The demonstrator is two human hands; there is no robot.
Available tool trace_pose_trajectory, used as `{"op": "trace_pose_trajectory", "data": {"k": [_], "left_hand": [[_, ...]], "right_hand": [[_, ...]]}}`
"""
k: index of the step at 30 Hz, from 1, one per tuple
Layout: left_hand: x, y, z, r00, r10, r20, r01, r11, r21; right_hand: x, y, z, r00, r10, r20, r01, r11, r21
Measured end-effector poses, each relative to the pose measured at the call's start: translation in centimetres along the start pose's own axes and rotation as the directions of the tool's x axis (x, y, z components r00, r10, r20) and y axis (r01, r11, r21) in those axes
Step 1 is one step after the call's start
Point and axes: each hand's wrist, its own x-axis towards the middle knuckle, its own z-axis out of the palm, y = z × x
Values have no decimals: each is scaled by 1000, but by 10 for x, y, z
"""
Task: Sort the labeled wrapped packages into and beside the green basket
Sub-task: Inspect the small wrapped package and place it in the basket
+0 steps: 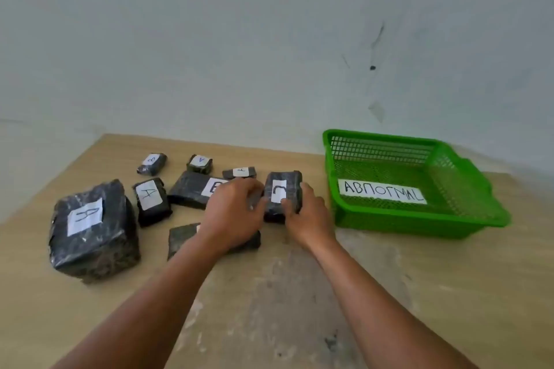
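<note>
Both hands meet on one black wrapped package (283,189) whose white label bears a curved letter, perhaps a C. The left hand (233,210) curls its fingers against the package's left side. The right hand (307,216) grips the right side with its thumb pressed on the front face just below the label. This package sits just left of the green basket (419,220), near it but not touching, and whether it rests on the wooden table (419,293) or is lifted cannot be told. The basket holds only a white paper strip (382,191) lettered "ABNORMAL". To the left lie the other packages. They are a large block (90,228) marked A, an upright mid-sized A package (151,201), a flat B package (192,192) partly hidden by the left hand, and a flat package (181,238) under the left wrist with its label covered. Farther back are a small B package (152,163) and two small A packages (200,163) (239,172).
</note>
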Motion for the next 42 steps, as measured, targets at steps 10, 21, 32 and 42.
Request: {"op": "trace_pose_trajectory", "data": {"k": [10, 21, 32, 42], "left_hand": [[-43, -19, 34, 942, 178, -285, -200, 978, -51], [-74, 9, 37, 968, 13, -251, -93, 946, -310], [-96, -2, 45, 999, -43, -7, 33, 851, -524], [-106, 9, 44, 949, -15, 315, 288, 451, -845]], "right_hand": [[-4, 14, 15, 964, 162, -210, -92, 947, 308], [-67, 46, -31, 987, -27, -158, 114, 812, 572], [-88, 76, -37, 989, -136, -63, 130, 572, 810], [-105, 69, -39, 977, -212, -29, 136, 510, 849]]}}
